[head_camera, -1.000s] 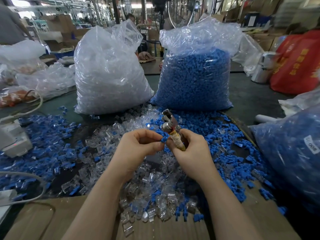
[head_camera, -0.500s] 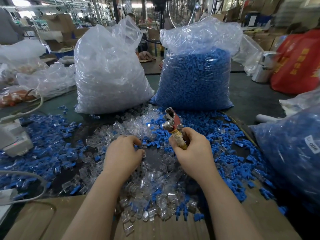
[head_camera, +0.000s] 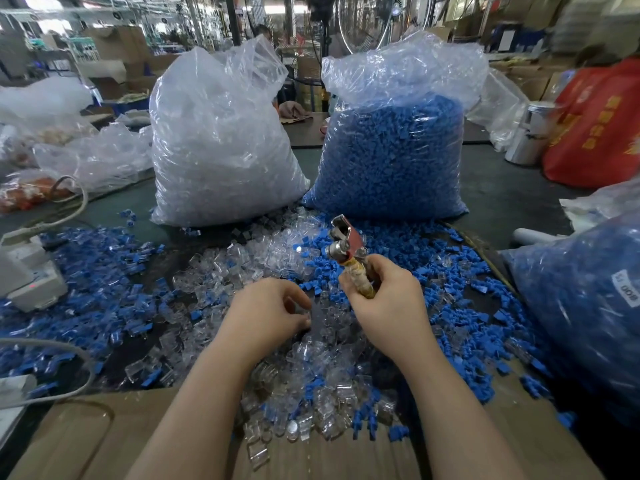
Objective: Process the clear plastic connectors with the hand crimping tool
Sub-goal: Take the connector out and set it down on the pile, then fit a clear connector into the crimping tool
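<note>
**Picking the next connector from the pile**

Head view: right hand [head_camera: 381,306] clenched round the wrapped handle of the crimping tool [head_camera: 348,252], metal head up, held above the table [head_camera: 502,199]. Left hand [head_camera: 268,315] low on the heap of clear connectors [head_camera: 304,358], fingers curled; cannot tell whether a piece is pinched. Blue caps [head_camera: 104,271] lie mixed in. Judgement: take one clear piece only, turn its opening toward the tool head, keep the tool steady.

Your dark table [head_camera: 502,188]: clear connectors [head_camera: 304,358] heaped before clear-parts bag [head_camera: 221,140]; blue-parts bag [head_camera: 391,157] right of it, loose blue pieces [head_camera: 97,271] left-front.
</note>
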`<action>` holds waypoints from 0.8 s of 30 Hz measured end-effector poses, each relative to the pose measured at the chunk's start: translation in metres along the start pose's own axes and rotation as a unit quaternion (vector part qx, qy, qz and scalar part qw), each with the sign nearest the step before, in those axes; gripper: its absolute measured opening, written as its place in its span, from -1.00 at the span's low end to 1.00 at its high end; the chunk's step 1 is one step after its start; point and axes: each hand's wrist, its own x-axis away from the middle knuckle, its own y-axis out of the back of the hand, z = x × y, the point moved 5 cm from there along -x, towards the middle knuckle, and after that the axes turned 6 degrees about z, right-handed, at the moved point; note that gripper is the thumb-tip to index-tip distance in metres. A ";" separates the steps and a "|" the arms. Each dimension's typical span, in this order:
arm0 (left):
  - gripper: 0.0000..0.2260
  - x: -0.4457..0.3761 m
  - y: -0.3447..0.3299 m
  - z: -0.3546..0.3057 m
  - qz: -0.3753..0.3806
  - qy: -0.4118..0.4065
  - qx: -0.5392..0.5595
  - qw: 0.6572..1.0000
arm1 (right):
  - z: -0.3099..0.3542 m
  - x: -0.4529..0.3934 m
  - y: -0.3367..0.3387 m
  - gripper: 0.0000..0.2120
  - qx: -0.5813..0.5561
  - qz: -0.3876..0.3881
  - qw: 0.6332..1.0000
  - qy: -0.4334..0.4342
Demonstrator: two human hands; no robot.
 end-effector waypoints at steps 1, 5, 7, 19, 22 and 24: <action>-0.83 -0.001 -0.002 0.000 -0.004 -0.004 -0.008 1.000 | 0.000 0.000 0.000 -0.76 0.000 0.001 1.000 0.000; -0.88 -0.003 -0.003 0.002 -0.043 -0.024 0.108 0.993 | -0.001 0.000 0.000 -0.76 -0.014 0.005 1.000 -0.004; -0.93 -0.002 0.001 0.002 -0.059 -0.025 0.249 0.966 | -0.002 -0.001 0.000 -0.75 -0.031 -0.001 0.999 -0.005; -0.65 0.004 0.005 -0.016 -0.031 -0.110 0.564 0.818 | 0.004 -0.002 0.006 -0.83 -0.167 -0.019 0.986 0.008; -0.72 0.005 0.004 -0.020 -0.046 -0.128 0.525 0.840 | 0.004 -0.001 0.004 -0.84 -0.168 -0.010 0.986 0.010; -0.80 0.006 0.004 -0.023 -0.056 -0.138 0.499 0.854 | 0.004 -0.001 0.003 -0.83 -0.163 -0.001 0.987 0.007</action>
